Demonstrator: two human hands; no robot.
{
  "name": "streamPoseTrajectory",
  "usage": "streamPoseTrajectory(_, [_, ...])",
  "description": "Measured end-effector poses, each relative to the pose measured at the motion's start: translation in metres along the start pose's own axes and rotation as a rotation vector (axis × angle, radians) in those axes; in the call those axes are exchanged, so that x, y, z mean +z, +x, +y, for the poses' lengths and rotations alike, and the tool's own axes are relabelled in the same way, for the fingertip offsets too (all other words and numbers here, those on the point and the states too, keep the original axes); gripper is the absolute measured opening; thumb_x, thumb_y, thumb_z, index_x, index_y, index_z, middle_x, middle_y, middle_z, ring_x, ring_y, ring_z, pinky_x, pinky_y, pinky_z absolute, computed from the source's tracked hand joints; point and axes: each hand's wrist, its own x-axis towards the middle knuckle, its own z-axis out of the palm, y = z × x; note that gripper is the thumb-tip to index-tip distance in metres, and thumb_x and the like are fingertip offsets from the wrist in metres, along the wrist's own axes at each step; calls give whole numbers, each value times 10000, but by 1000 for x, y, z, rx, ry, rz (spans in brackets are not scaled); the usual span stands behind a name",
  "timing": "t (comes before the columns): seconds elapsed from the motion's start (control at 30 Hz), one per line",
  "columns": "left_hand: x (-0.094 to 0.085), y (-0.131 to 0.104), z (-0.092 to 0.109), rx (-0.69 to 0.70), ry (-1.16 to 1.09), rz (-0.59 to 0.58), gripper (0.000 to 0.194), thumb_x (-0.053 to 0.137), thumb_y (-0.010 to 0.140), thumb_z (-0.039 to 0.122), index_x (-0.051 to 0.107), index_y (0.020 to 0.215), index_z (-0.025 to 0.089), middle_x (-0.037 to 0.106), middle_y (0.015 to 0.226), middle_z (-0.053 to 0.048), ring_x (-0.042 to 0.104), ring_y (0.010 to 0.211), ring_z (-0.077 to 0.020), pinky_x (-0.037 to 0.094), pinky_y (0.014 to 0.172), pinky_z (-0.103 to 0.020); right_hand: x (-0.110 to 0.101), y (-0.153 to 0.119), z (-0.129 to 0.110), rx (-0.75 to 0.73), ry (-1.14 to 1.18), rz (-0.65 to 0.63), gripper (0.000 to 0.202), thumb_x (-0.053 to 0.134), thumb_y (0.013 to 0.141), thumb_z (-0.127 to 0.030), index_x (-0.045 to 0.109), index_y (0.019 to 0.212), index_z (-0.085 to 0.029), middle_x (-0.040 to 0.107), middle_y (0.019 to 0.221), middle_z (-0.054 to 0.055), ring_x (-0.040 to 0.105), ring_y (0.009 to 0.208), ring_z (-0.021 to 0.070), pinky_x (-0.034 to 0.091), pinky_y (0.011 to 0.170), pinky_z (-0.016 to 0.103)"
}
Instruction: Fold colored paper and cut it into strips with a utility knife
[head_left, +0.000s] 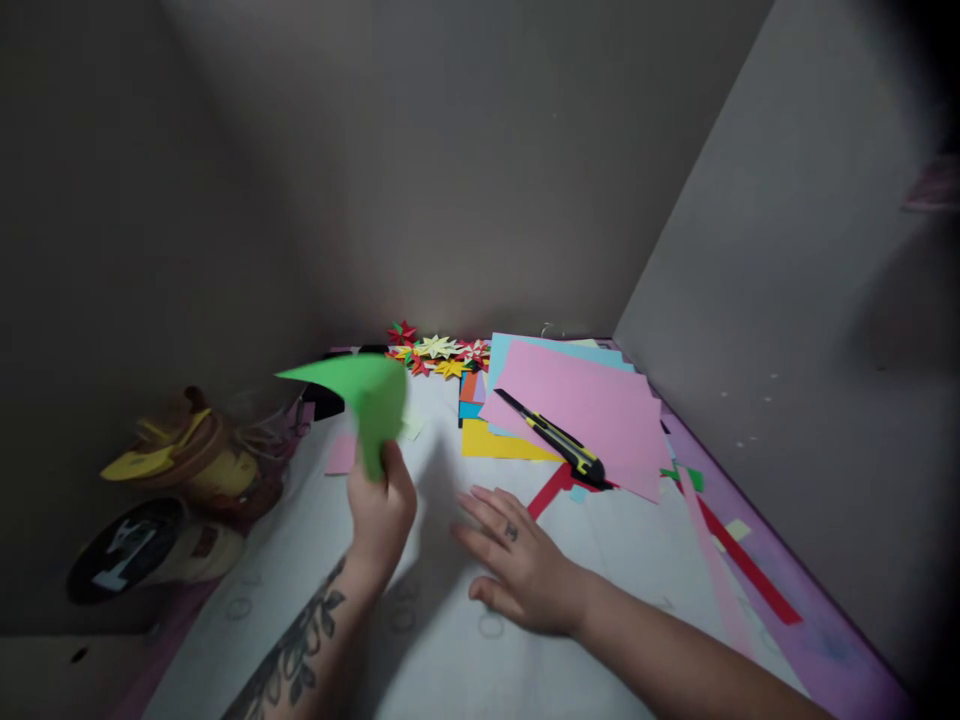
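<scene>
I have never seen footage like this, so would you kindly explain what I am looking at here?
This is one picture from a camera worn on a person's head, looking down at their own bare hands. The left hand holds up a green paper piece. The right hand lies flat and open on the white work surface. Beyond it lie pink paper sheets with a yellow-and-black utility knife on top, and folded paper stars by the wall.
</scene>
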Motion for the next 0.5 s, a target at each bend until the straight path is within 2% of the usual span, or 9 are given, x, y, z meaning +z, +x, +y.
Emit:
streamPoseTrajectory(0.07, [-12, 10, 3, 384, 418, -161, 547, 405, 811, 75, 452, 1351, 147, 426, 1447, -117, 305, 1376, -272, 268, 1118, -458, 0, -2, -1, -37, -34, 115, 455, 500, 887, -319, 492, 1314, -163, 454, 1411, 155, 225, 1392, 279, 307, 1074, 511])
streamPoseTrajectory(0.1, [-14, 11, 2, 471, 591, -241, 582, 365, 810, 37, 417, 1382, 130, 374, 1477, -136, 248, 1400, -282, 246, 1119, -487, 1, -2, -2, -48, -59, 171, 440, 499, 883, -273, 493, 1311, -173, 486, 1385, 143, 234, 1390, 268, 304, 1078, 500])
streamPoseTrajectory(0.13, [-11, 9, -2, 505, 732, -320, 579, 339, 814, 21, 413, 1384, 99, 365, 1472, -176, 249, 1396, -307, 265, 1097, -516, 3, -2, -3, -45, -91, 218, 444, 498, 876, -231, 485, 1317, -182, 507, 1367, 131, 233, 1390, 262, 295, 1084, 493])
streamPoseTrajectory(0.23, [6, -8, -21, 389, 985, -546, 512, 323, 849, 35, 442, 1347, 21, 435, 1385, -276, 391, 1308, -376, 386, 982, -534, 15, 7, -4, 76, -200, 235, 521, 467, 867, -137, 417, 1384, -173, 466, 1411, 119, 184, 1407, 276, 244, 1102, 506])
streamPoseTrajectory(0.33, [20, -27, -36, 335, 1000, -678, 483, 333, 873, 59, 457, 1338, 23, 474, 1353, -273, 448, 1264, -378, 438, 926, -501, 26, 24, 1, 230, -230, 56, 551, 385, 880, -87, 363, 1427, -149, 399, 1462, 115, 270, 1373, 298, 241, 1093, 516])
streamPoseTrajectory(0.4, [20, -32, -42, 349, 974, -709, 470, 355, 877, 73, 477, 1331, 50, 488, 1355, -245, 449, 1267, -361, 445, 925, -482, 32, 35, 7, 278, -205, -71, 526, 347, 901, -89, 377, 1423, -146, 446, 1430, 114, 397, 1298, 288, 288, 1069, 490])
streamPoseTrajectory(0.5, [3, -28, -50, 371, 941, -749, 464, 407, 862, 88, 516, 1311, 111, 505, 1364, -186, 462, 1264, -332, 439, 946, -462, 36, 47, 17, 308, -181, -183, 487, 343, 913, -103, 434, 1391, -129, 524, 1362, 120, 473, 1232, 280, 352, 1023, 445])
